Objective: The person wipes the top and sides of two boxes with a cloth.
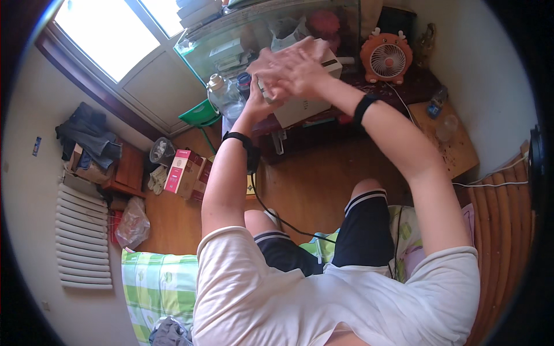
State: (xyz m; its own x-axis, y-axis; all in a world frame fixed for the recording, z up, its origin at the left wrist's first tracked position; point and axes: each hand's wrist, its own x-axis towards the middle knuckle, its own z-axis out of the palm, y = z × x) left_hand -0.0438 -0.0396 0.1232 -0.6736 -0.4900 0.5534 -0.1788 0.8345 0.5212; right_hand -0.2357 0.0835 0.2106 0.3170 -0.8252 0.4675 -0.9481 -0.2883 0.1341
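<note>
A crumpled pinkish cloth (312, 46) lies over the top of a white box (301, 109) on the dark red table. My left hand (263, 105) is at the cloth's near left edge, thumb raised; its fingers look closed on the cloth, partly hidden against the box. My right hand (304, 74) reaches across the cloth from the right and touches it. Motion smears the right fingers, so their grip is unclear. To the left of my hands stand a large clear plastic jug (226, 95) with a beige cap and a dark blue-lidded container (244, 82).
Behind the box is a glass tank (199, 40) with bags and boxes in it. An orange fan (387, 58) stands to the right. A green stool (200, 114) and cardboard boxes (183, 172) are at the left. A black cable (271, 214) trails from my left wrist.
</note>
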